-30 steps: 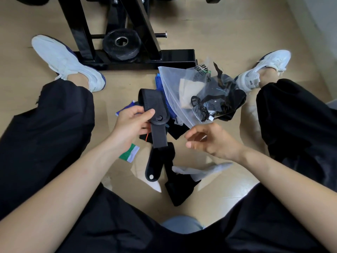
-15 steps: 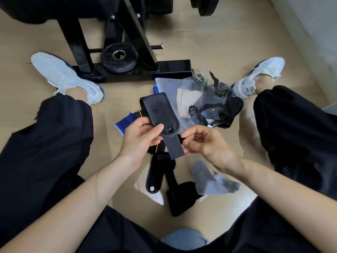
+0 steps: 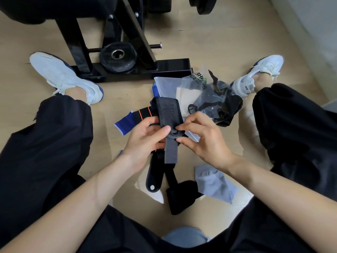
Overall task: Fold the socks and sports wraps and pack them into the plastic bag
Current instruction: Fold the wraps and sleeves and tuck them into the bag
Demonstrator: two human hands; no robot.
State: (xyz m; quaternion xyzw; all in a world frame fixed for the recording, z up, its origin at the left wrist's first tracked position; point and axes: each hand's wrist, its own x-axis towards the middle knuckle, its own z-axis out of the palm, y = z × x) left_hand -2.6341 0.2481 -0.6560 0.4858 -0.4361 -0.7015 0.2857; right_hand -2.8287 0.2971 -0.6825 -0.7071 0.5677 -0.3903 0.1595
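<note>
While the person sits with legs spread in loose black trousers (image 3: 45,143) on a pale wooden floor (image 3: 228,39), one black metal frame (image 3: 169,67) of square tubes stands ahead. One round weight plate (image 3: 118,56) with a bright centre hole sits on it. Two white shoes (image 3: 63,75) with knitted uppers lie to either side.

One plastic bag (image 3: 167,84), clear and crinkled, lies on the floor between the frame's base and the right shoe, just beyond the hands. Black fabric and a beige patch show through its wall.

Two black wraps are in view. One black wrap (image 3: 168,114), padded and stitched along its edge, is held up above the floor in front of the bag, and a flat grey strap (image 3: 171,152) hangs from its rounded end. A second black wrap (image 3: 155,178) lies flat on the floor below it. Beside that lies one crumpled grey sock (image 3: 213,181). One blue knitted band (image 3: 124,123) lies to the left, partly under a black band with orange lines.

The left hand (image 3: 145,139) grips the held wrap, fingers curled behind it and thumb pressed flat on its front. The right hand (image 3: 204,137) pinches the rounded end between thumb and forefinger, its other fingers loosely bent.
</note>
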